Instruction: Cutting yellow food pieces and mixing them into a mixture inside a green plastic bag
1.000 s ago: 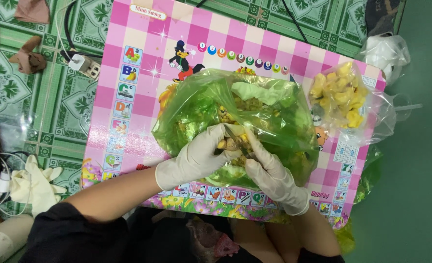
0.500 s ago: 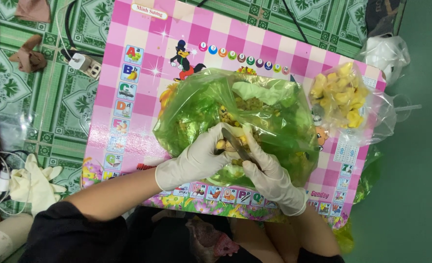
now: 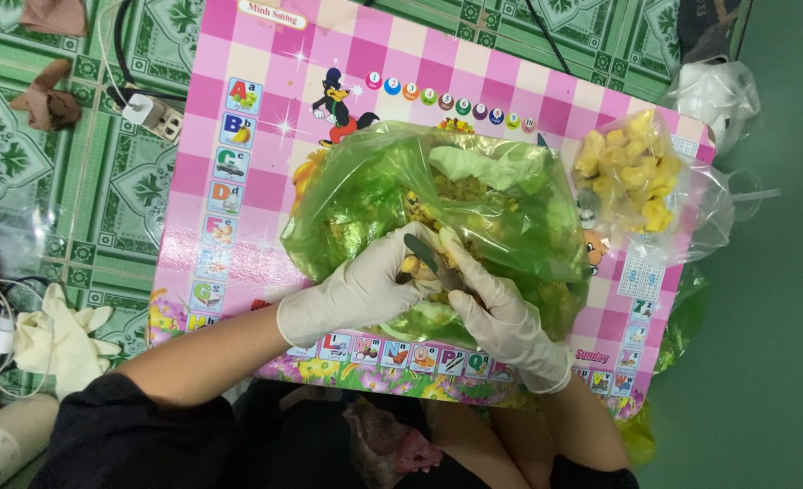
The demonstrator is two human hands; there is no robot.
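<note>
Two gloved hands meet over a green plastic bag [image 3: 437,213] on the pink checkered mat [image 3: 238,226] in the head view: the left hand [image 3: 365,290] grasps a yellow fruit piece [image 3: 412,263], while the right hand [image 3: 501,317] grips a small knife [image 3: 430,261] against it.

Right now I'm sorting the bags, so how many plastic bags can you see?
3, maybe more hidden. A green bag lies mid-board under both gloved hands; a clear bag of yellow pieces sits on the board's right corner; a white bag lies on the floor beyond that corner.
</note>
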